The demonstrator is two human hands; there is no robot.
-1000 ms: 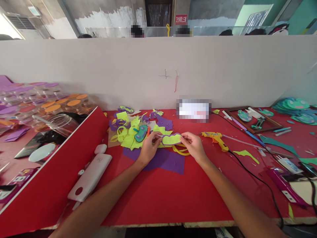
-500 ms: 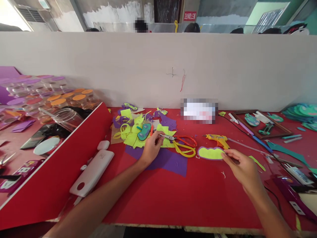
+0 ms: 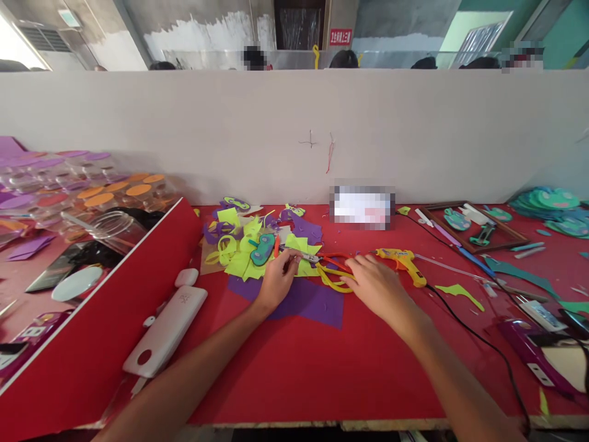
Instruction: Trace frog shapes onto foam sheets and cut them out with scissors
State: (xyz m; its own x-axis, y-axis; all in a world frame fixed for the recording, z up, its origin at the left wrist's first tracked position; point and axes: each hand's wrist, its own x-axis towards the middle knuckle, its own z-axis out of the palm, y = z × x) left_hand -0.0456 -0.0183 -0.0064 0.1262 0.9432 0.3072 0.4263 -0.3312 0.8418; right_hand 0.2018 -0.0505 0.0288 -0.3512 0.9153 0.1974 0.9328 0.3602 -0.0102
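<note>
My left hand [image 3: 275,281] rests on a purple foam sheet [image 3: 317,304], and its fingertips pinch the blade end of a pair of scissors [image 3: 332,281] with red and yellow handles. Just right of the handles lies my right hand [image 3: 378,285], palm down, fingers stretched onto the loops and not closed around them. A yellow glue gun [image 3: 401,258] sits right behind this hand. The yellow-green cut-out with a purple rim is out of sight, probably under my right hand. Yellow-green and purple foam scraps [image 3: 239,248] are piled behind my left hand.
A red board [image 3: 92,344] slants along the left, with a white device [image 3: 165,328] against it and lidded jars [image 3: 115,196] beyond. The glue gun's black cable [image 3: 473,331] crosses the red table [image 3: 322,374]. A wooden tray [image 3: 510,236] and teal cut-outs [image 3: 552,205] lie right.
My right hand carried the yellow-green cut-out to the right, laid it by the glue gun, then came back left onto the scissors' handles. The left hand stayed at the blade tips.
</note>
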